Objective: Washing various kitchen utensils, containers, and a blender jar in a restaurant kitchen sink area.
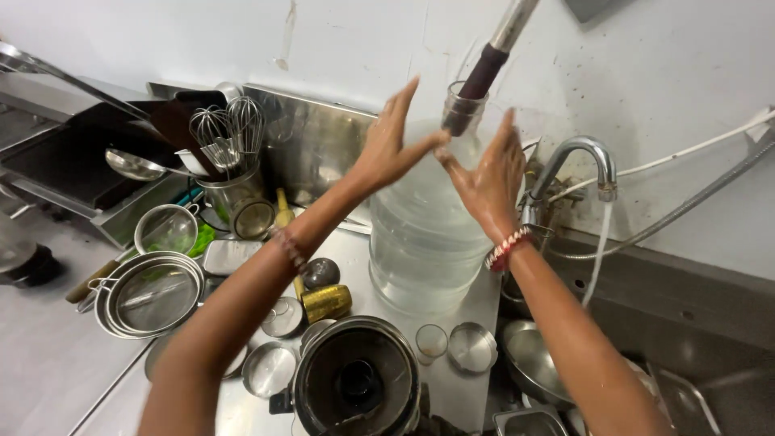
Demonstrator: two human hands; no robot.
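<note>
A large clear water bottle (424,234) stands upright on the table (355,250), its neck pointing up between the person's hands, left hand (389,145) and right hand (488,173), both spread flat, equally near, holding nothing.

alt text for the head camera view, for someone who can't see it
Two wet, open hands, left hand and right hand, reach toward the neck of a large clear water jug standing on a steel counter, with a hose nozzle in its mouth. Strainers, whisks and small steel bowls crowd the counter; a tap runs at right.
</note>
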